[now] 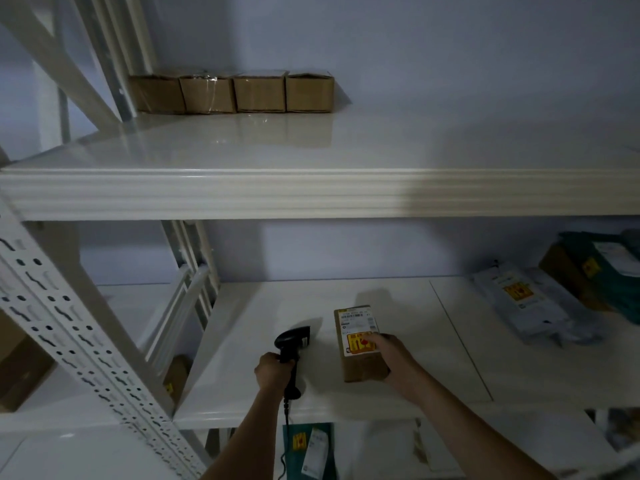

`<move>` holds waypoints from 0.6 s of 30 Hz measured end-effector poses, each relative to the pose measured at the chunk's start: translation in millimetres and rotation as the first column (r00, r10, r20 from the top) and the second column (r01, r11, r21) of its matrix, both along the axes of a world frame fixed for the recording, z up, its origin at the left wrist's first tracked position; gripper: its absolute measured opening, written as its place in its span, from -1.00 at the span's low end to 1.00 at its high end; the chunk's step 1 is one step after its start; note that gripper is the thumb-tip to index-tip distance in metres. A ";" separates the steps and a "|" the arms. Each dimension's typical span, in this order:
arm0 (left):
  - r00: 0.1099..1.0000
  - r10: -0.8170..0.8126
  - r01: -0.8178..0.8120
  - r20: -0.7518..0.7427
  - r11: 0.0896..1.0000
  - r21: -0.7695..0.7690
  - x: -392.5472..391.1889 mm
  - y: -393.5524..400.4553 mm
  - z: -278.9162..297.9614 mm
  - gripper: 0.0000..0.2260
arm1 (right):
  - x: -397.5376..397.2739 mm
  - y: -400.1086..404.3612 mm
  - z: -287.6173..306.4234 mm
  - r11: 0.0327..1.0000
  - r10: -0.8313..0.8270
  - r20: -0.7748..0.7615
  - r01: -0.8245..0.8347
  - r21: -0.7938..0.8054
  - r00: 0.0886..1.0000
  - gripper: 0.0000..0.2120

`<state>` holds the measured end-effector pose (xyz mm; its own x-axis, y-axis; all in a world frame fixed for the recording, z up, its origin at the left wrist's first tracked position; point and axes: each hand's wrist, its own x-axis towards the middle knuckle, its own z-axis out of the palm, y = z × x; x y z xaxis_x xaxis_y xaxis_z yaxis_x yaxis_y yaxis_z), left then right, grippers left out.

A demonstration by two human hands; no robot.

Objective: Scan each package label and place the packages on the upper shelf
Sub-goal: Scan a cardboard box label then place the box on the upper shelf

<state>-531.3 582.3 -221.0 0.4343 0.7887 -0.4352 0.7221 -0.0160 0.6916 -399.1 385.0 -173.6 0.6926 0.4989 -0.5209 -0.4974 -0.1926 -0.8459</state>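
L hand (pixel 273 370) grip wrapped round scanner (pixel 292 344); just right of it, R hand (pixel 389 355) grip clasps box (pixel 360 342) on shelf (pixel 242 358).

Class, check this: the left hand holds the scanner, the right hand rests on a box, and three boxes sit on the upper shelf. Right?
Not quite: the head view shows four boxes on the upper shelf. The left hand does hold the scanner, and the right hand rests on a box.
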 end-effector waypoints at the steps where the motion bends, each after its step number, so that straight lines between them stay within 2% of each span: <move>1: 0.999 -0.029 0.029 -0.036 1.000 0.011 0.7 -0.4 4.6 -0.72 | -0.3 -0.2 2.0 1.000 0.003 0.000 -0.003 0.004 1.000 -0.76; 4: 0.989 -0.094 0.109 -0.112 0.985 0.134 4.5 -6.2 30.4 -0.70 | -1.9 -2.9 12.9 1.000 -0.014 0.020 0.013 0.021 1.000 -0.77; 6: 0.991 -0.126 0.114 0.042 0.970 0.216 10.7 -15.3 57.4 -0.70 | -2.8 -3.3 25.7 0.998 -0.055 0.068 0.053 0.031 0.996 -0.70; 8: 0.948 -0.186 0.136 0.258 0.971 0.198 16.9 -32.1 89.4 -0.68 | -5.7 -5.5 44.6 0.995 -0.103 0.149 0.102 0.010 0.984 -0.64; 10: 0.877 -0.308 0.257 0.369 0.949 0.181 19.7 -52.1 121.9 -0.65 | -9.0 -8.7 65.7 0.991 -0.133 0.214 0.131 0.023 0.968 -0.67; 12: 0.787 -0.450 0.421 0.422 0.892 0.166 16.6 -72.7 151.4 -0.63 | -11.9 -13.3 88.8 0.989 -0.136 0.206 0.122 0.079 0.969 -0.70; 15: 0.694 -0.550 0.543 0.464 0.824 0.165 6.5 -98.1 183.3 -0.58 | -14.4 -25.7 127.9 0.993 -0.041 0.135 0.025 0.118 0.990 -0.63; 16: 0.697 -0.549 0.522 0.462 0.829 0.199 3.9 -103.7 190.9 -0.55 | -14.6 -32.0 140.2 0.994 0.015 0.150 -0.031 0.103 0.989 -0.59; 18: 0.724 -0.524 0.438 0.449 0.851 0.289 -1.5 -111.2 207.8 -0.54 | -14.4 -46.4 161.1 0.986 0.153 0.272 -0.167 0.028 0.950 -0.55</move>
<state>-532.8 471.1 -13.2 0.8916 0.4494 0.0548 0.1465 -0.4010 0.9043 -413.4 338.6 -12.5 0.7123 0.6353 -0.2983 -0.2168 -0.2050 -0.9544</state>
